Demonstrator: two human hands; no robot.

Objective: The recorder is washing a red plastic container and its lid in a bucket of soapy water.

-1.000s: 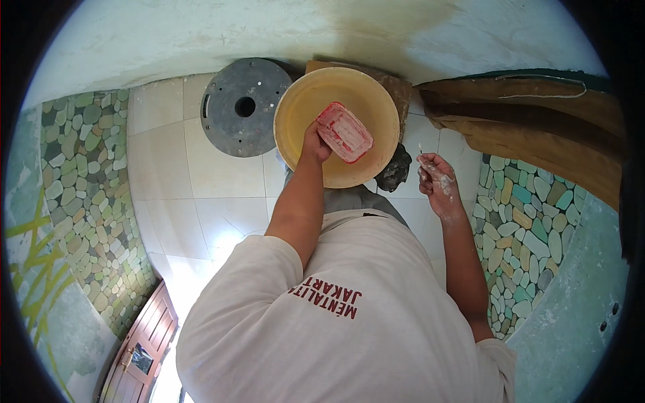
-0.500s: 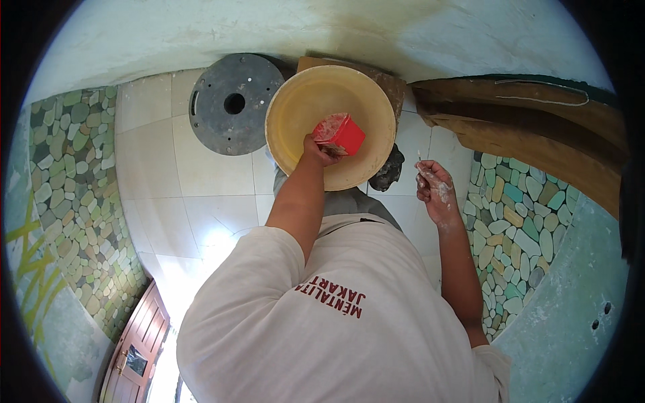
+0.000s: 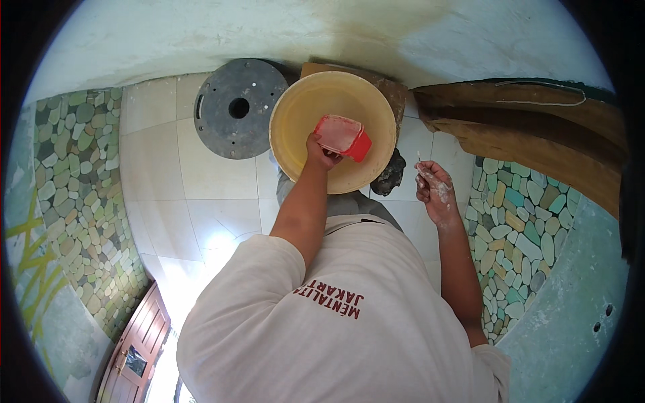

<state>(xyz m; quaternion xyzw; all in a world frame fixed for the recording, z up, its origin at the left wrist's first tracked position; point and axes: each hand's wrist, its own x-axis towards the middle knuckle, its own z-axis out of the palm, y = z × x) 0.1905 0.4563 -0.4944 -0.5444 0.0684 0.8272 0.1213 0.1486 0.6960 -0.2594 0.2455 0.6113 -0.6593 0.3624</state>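
My left hand [image 3: 324, 152] is closed on the near left side of a red plastic container [image 3: 363, 145], squarish and smeared with pale residue. The container is held over a wide yellowish basin [image 3: 285, 161], its whitish inside facing up toward me. Out to the right, beyond the basin's rim, my right hand [image 3: 435, 188] is raised with its fingers pinched together. White smears cover its back and fingers. From the fingertips a thin pale stick [image 3: 419, 156] points up; it is too small to make out its kind.
Left of the basin lies a round grey disc [image 3: 218, 124] with a centre hole. A dark crumpled bundle [image 3: 388, 176] sits at the basin's right. Brown boards [image 3: 531, 111] lean along the far right wall. Pebble-patterned strips flank the pale floor tiles [image 3: 218, 171].
The red container has turned in my left hand, so its whitish inside now shows more and its side less. My right hand stays in place.
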